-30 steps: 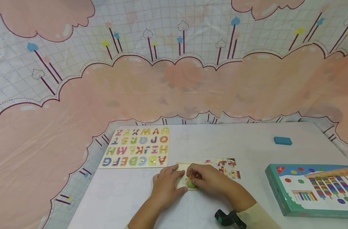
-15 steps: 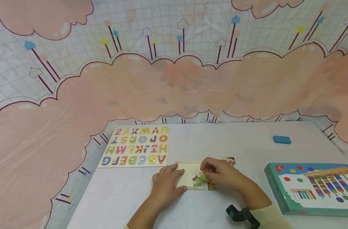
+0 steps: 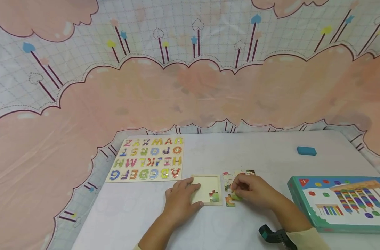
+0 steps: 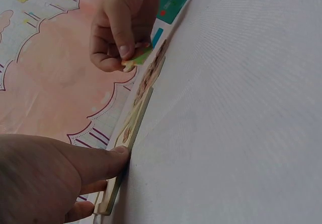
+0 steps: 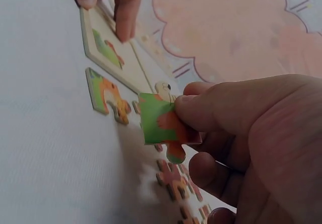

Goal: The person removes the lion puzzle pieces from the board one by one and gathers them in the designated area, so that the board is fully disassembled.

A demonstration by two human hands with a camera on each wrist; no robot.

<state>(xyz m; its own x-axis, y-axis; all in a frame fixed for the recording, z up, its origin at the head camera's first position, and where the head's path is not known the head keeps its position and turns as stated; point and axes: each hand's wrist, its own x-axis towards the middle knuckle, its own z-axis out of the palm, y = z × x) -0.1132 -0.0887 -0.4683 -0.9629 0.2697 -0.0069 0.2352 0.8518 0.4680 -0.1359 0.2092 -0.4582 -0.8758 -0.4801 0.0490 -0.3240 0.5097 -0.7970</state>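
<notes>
A shallow wooden puzzle tray (image 3: 205, 185) lies flat on the table, with one green-and-red piece (image 3: 213, 197) in its near right corner. My left hand (image 3: 179, 199) rests on the tray's left side, thumb at the near edge and fingers stretched over the far part. Between thumb and fingers my right hand (image 3: 255, 191) pinches a jigsaw piece (image 5: 158, 121), green and orange with a rounded tab, just right of the tray. An orange-and-green jigsaw piece (image 5: 106, 94) lies beside the tray. More loose pieces (image 5: 176, 181) are partly hidden behind the right hand.
An alphabet board (image 3: 146, 159) lies at the back left. A blue block (image 3: 306, 150) sits at the back right. On the right is a large green-edged toy box (image 3: 349, 205). A black strap device (image 3: 275, 238) is at the right sleeve.
My right hand has moved from over the tray to its right side, holding the jigsaw piece. The piece in the tray's corner is now uncovered. My left hand has stayed on the tray.
</notes>
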